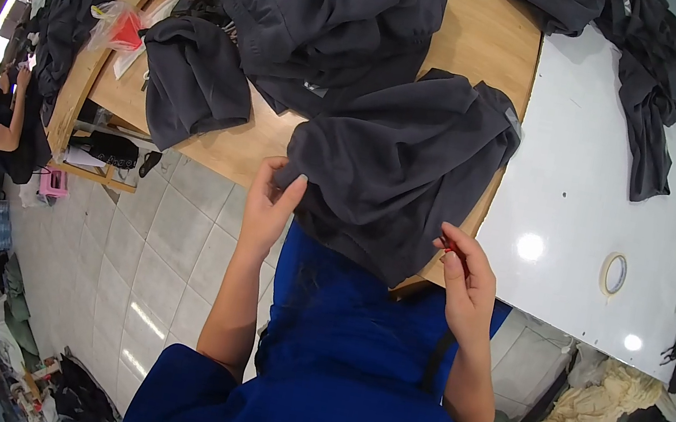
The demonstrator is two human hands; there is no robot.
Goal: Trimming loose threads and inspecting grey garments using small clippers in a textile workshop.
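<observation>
A dark grey garment (400, 159) lies bunched over the near edge of the wooden table, part of it hanging toward my lap. My left hand (273, 200) pinches its left edge between thumb and fingers. Beside its lower right side, my right hand (466, 277) is closed around a small red tool (455, 250) with a dark end. Most of that tool is hidden by the fingers, so its exact kind does not show.
A large heap of dark grey cloth (326, 12) and a smaller dark piece (196, 84) lie on the wooden table (474, 41). The white table (565, 240) at right carries a tape roll (613, 274) and more dark cloth (648, 120). People (2, 110) are at far left.
</observation>
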